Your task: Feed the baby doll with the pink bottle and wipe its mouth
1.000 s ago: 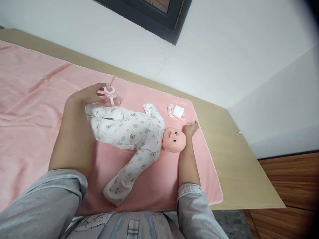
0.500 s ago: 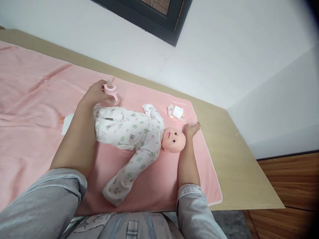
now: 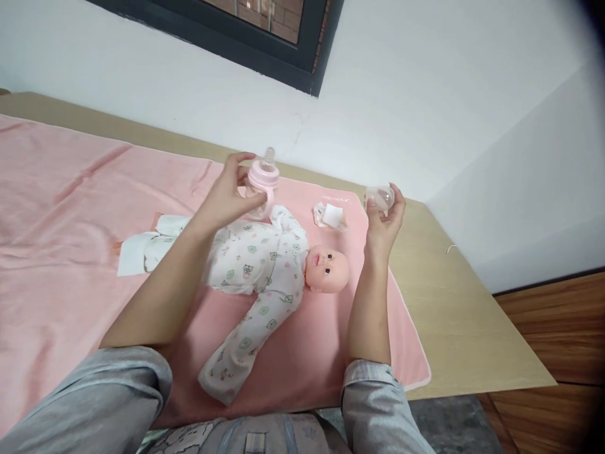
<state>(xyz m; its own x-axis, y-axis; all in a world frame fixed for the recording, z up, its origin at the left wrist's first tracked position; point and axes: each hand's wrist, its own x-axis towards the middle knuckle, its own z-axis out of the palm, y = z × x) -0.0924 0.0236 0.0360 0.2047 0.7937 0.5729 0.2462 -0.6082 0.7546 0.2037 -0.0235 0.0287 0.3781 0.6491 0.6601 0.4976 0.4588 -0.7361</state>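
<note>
My left hand is closed around a pink baby bottle with a clear nipple on top, raised above the doll's body. In my right hand is a clear bottle cap, pinched between thumb and fingers above the blanket's far right corner. Between my arms a baby doll lies on its back, its bare head toward the right. It wears a white printed outfit, and one sleeve stretches toward me. My left forearm hides part of the doll's legs.
A pink blanket covers much of the wooden table. Beyond the doll's head lies a small clear packet with a white square. A white wall and a dark window frame stand behind the table.
My left hand has lifted the baby bottle and carried it to the right. My right hand has raised the clear cap up and away from beside the doll's head.
</note>
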